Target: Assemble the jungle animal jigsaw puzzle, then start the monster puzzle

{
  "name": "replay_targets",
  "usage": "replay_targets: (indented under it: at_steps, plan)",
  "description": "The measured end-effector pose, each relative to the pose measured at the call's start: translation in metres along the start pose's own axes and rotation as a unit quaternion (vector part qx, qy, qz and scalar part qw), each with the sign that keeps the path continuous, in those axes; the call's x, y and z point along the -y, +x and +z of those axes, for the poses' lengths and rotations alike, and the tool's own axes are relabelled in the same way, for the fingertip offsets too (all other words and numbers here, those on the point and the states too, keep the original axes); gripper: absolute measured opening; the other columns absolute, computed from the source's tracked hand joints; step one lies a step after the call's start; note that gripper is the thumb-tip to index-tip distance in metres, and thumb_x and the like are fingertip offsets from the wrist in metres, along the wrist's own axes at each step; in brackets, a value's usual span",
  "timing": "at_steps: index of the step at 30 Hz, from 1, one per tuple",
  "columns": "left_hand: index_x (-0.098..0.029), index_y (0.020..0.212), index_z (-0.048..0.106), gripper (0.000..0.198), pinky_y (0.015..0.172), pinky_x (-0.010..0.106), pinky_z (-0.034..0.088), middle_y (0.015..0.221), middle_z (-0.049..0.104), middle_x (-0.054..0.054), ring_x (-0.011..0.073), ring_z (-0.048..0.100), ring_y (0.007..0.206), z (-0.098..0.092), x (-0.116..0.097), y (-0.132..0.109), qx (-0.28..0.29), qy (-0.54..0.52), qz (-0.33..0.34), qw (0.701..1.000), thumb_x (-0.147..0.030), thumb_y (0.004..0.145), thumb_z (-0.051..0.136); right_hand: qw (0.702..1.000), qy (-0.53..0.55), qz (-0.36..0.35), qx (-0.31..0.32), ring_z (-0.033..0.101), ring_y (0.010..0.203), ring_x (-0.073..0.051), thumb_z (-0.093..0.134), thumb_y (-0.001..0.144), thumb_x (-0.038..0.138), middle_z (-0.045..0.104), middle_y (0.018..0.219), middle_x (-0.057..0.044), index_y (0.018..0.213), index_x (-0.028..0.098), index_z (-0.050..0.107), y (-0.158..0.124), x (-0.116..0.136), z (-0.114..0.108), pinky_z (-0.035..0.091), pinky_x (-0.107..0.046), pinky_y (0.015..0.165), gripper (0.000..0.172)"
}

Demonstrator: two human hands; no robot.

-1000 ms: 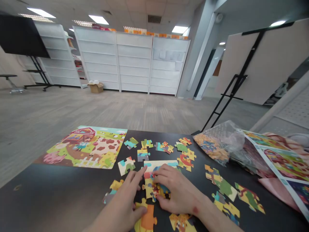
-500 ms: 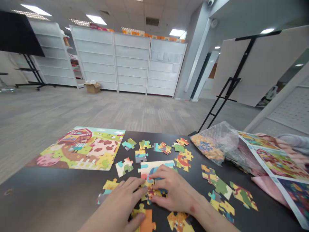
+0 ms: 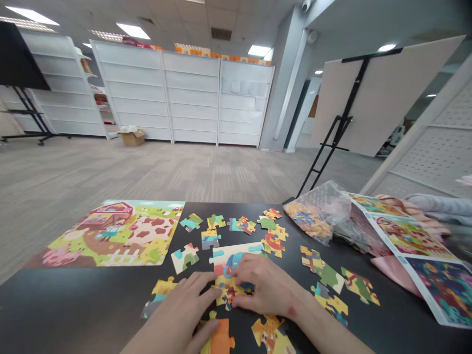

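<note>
My right hand [image 3: 267, 290] is open, fingers pressed down on the joined jigsaw pieces [image 3: 230, 287] at the middle of the black tabletop [image 3: 73, 287]. My left hand [image 3: 177, 312] lies open just beside them, thumb over an orange piece [image 3: 223, 339]. A farm-scene picture [image 3: 110, 233] lies further left.

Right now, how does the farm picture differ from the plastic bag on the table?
The farm picture lies flat and shows one whole scene; the plastic bag is crumpled and bulges around a heap of small colourful pieces. The picture is opaque, the bag see-through. Both rest on the black table.
</note>
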State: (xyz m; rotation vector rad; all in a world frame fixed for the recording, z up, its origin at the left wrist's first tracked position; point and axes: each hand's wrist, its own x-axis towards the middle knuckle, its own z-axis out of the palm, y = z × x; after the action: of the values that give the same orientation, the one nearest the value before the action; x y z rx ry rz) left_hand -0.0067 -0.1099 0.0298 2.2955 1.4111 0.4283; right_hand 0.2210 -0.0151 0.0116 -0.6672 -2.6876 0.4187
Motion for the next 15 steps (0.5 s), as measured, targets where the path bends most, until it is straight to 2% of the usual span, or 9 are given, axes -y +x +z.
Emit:
replay_targets:
  at_steps: [2,4,6,8,10,12,15]
  plan:
    - [-0.029,0.125,0.067,0.033,0.102,0.041,0.051,0.132,0.065,0.007,0.028,0.06,0.119,0.0,0.0,0.002,0.012,0.014,-0.001,1.0,-0.027,0.093,0.06,1.0,0.015,0.009,0.0,0.066,0.086,-0.02,0.079,0.081,0.031,0.076,0.089,-0.003,0.075,0.021,0.07,0.001,0.001,-0.001,0.052,-0.03,0.081,0.015]
    - [-0.027,0.125,0.066,0.032,0.104,0.045,0.049,0.134,0.064,0.008,0.0295,0.059,0.122,0.002,0.002,0.005,0.018,0.038,-0.006,0.999,-0.026,0.093,0.058,0.999,0.032,0.01,-0.006,0.067,0.09,-0.021,0.072,0.083,0.022,0.076,0.094,-0.004,0.086,0.021,0.071,0.002,0.0,-0.005,0.053,-0.032,0.084,0.004]
    - [-0.026,0.126,0.066,0.034,0.106,0.048,0.048,0.138,0.063,0.008,0.0308,0.057,0.125,0.005,0.006,0.007,0.014,0.058,-0.009,0.998,-0.026,0.093,0.057,0.998,0.048,0.015,-0.035,0.067,0.097,-0.021,0.06,0.083,0.011,0.075,0.101,-0.005,0.099,0.02,0.069,0.001,0.0,-0.014,0.052,-0.033,0.089,0.02]
    - [-0.026,0.127,0.066,0.034,0.107,0.05,0.047,0.139,0.062,0.008,0.0318,0.057,0.127,0.008,0.011,0.009,0.004,0.066,-0.009,0.998,-0.027,0.094,0.057,0.994,0.05,0.05,-0.088,0.066,0.098,-0.021,0.05,0.083,0.004,0.074,0.102,-0.006,0.101,0.019,0.067,-0.006,0.002,-0.026,0.052,-0.034,0.09,0.029]
    - [-0.026,0.127,0.066,0.034,0.106,0.051,0.048,0.139,0.063,0.008,0.0325,0.057,0.127,0.011,0.015,0.01,-0.005,0.063,-0.008,0.998,-0.03,0.094,0.057,0.983,0.039,0.112,-0.142,0.067,0.092,-0.02,0.045,0.086,0.003,0.072,0.096,-0.005,0.096,0.02,0.066,-0.022,0.012,-0.035,0.052,-0.033,0.085,0.029]
    - [-0.026,0.128,0.066,0.035,0.106,0.052,0.048,0.139,0.063,0.008,0.0331,0.056,0.128,0.012,0.018,0.011,-0.012,0.061,-0.008,0.998,-0.033,0.095,0.057,0.968,0.026,0.179,-0.176,0.067,0.086,-0.02,0.044,0.091,0.008,0.071,0.089,-0.004,0.091,0.022,0.064,-0.048,0.028,-0.033,0.053,-0.032,0.078,0.024]
    - [-0.026,0.129,0.065,0.036,0.106,0.051,0.047,0.14,0.062,0.009,0.0328,0.056,0.128,0.012,0.018,0.013,-0.012,0.063,-0.005,0.998,-0.033,0.095,0.058,0.951,-0.013,0.242,-0.189,0.069,0.09,-0.023,0.055,0.094,0.022,0.072,0.096,-0.007,0.093,0.023,0.064,-0.098,0.05,-0.005,0.056,-0.034,0.078,0.009]
